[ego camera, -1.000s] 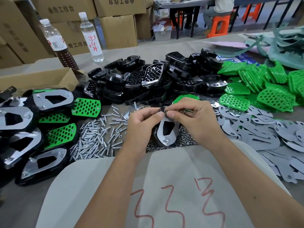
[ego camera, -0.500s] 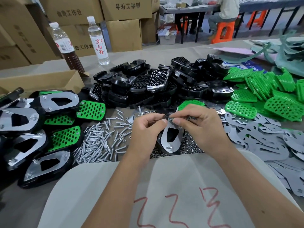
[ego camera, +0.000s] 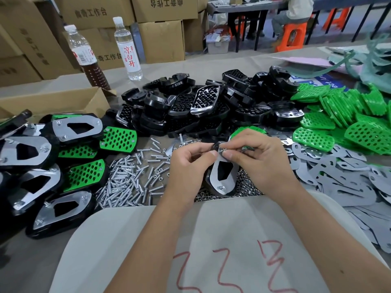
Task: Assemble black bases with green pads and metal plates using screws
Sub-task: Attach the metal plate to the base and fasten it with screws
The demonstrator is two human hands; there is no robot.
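I hold one black base with a metal plate (ego camera: 222,180) on top, upright over the table in front of me. My left hand (ego camera: 188,163) grips its left side, thumb and forefinger at the top corner. My right hand (ego camera: 254,159) pinches a small screw or nut at the plate's top edge. Loose screws (ego camera: 131,180) lie to the left and small nuts (ego camera: 247,187) lie under the part. Behind are piles of black bases (ego camera: 203,108), green pads (ego camera: 342,123) and metal plates (ego camera: 342,178).
Finished assemblies (ego camera: 53,166) are stacked at the left beside an open cardboard box (ego camera: 55,102). Two bottles (ego camera: 129,49) stand at the back, with cartons behind. A person sits on an orange stool (ego camera: 292,34) far off. My grey apron (ego camera: 211,246) covers the near edge.
My hands and the held part keep the same pose; only my head has shifted, so everything sits slightly lower in the view.
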